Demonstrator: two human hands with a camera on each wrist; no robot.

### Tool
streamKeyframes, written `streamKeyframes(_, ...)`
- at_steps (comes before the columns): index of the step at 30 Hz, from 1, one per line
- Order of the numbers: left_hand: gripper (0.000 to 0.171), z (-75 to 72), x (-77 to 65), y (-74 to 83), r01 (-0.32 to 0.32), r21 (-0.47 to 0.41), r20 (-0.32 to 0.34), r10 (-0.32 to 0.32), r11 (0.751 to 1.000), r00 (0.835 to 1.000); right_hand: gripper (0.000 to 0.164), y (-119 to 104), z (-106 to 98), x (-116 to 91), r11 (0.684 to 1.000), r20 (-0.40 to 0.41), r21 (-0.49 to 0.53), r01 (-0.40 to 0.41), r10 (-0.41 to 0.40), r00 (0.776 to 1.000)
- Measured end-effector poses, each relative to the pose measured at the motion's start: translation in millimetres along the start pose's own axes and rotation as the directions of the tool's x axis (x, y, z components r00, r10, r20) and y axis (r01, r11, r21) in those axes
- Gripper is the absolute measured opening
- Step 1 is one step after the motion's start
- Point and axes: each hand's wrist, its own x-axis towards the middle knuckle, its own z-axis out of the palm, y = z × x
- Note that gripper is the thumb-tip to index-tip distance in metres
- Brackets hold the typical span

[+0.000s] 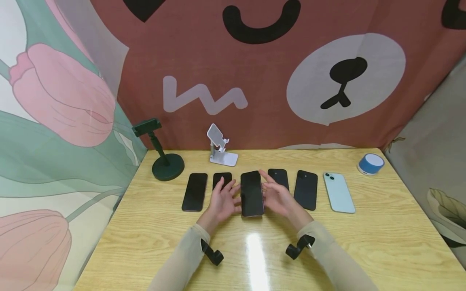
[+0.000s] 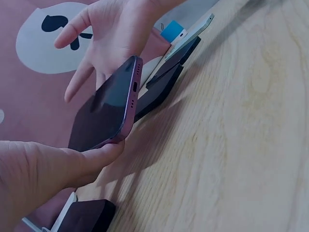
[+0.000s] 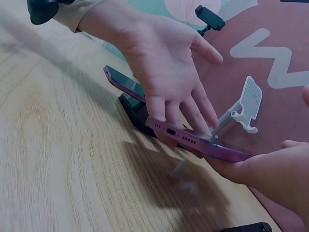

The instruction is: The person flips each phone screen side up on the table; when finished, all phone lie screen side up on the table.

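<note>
We spread our left hand (image 1: 223,201) and right hand (image 1: 278,199) and hold the purple-edged phone (image 1: 251,195) up between them, maybe so it won't slip or fall.

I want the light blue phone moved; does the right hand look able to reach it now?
Probably yes: nothing covers the light blue phone, and only a flat dark phone lies between it and the right hand, though that hand is busy at the raised phone.

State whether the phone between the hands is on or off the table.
Off the table: the right wrist view shows the phone raised above its shadow.
</note>
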Motion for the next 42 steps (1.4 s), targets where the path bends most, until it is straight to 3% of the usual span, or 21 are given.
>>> streamKeyframes(7, 0.084, 1.0, -0.2, 2.4, 0.007, -0.015, -0.046, -0.007, 1.000, 0.999, 0.057, -1, -6, -3, 0.999, -0.021, -0.024, -0.027, 0.027, 0.999)
streamKeyframes(23, 0.083, 1.9, 2.9, 6.5, 0.003, 0.023, -0.060, -0.002, 1.000, 0.998, 0.057, 1, -12, -4, 0.997, -0.127, 0.015, -0.069, 0.071, 0.989)
streamKeyframes(29, 0.080, 2.5, 6.7, 7.6, 0.006, 0.063, -0.054, -0.002, 0.998, 0.999, 0.057, 1, -12, -3, 0.998, -0.131, 0.035, -0.061, 0.065, 0.989)
streamKeyframes(42, 0.075, 6.1, 17.2, 12.2, 0.025, 0.089, -0.121, -0.014, 0.996, 0.993, 0.058, 2, -17, 8, 0.998, -0.160, 0.046, -0.038, 0.045, 0.986)
